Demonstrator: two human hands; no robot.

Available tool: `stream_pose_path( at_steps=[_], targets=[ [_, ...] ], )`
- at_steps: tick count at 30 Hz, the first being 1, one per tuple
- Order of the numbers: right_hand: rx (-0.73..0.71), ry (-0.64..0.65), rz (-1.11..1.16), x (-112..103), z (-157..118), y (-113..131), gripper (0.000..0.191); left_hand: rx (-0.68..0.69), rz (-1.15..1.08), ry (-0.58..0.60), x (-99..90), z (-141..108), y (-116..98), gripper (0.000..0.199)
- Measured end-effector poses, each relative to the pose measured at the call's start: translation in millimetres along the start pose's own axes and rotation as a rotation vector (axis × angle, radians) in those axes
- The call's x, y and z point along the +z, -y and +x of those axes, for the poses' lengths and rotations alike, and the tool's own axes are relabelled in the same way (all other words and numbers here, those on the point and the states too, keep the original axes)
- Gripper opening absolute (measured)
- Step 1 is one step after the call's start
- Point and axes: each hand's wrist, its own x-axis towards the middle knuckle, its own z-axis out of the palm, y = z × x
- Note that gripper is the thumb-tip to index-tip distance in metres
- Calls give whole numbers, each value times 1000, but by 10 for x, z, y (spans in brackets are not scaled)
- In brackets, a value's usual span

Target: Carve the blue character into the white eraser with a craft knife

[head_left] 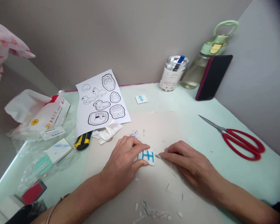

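Between the thumb and fingers of my left hand (128, 158), a small white block (150, 156) with blue strokes on its top is pinched against the work sheet. My right hand (189, 160) is closed around a small carving blade (158, 156), whose tip points left at the block's right edge. Whether the tip touches the block I cannot tell. The rest of the tool is hidden under my right fingers. Pale shavings (154, 213) lie on the beige sheet (116, 199) in front of my hands.
A second white block (141, 99) with blue strokes lies farther back. Red-handled scissors (242, 143) rest at right. A phone (213, 77), bottle (193, 70) and jar (170, 77) stand behind. Left are a printed sheet (84, 112), crumpled tissue (107, 132), box cutter (82, 141) and red ink pad (34, 192).
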Motion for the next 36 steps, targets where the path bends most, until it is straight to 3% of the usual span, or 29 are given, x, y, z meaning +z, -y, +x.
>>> stream_pose_path(
  at_steps=[13, 26, 36],
  targets=[
    [-56, 28, -11, -15, -21, -3, 41, -8, -20, 8, -12, 10, -2, 31],
    [21, -68, -37, -46, -31, -4, 34, -9, -35, 10, -18, 8, 0, 31],
    [47, -40, -69, -9, 19, -8, 32, -9, -22, 8, -10, 7, -2, 32]
  ],
)
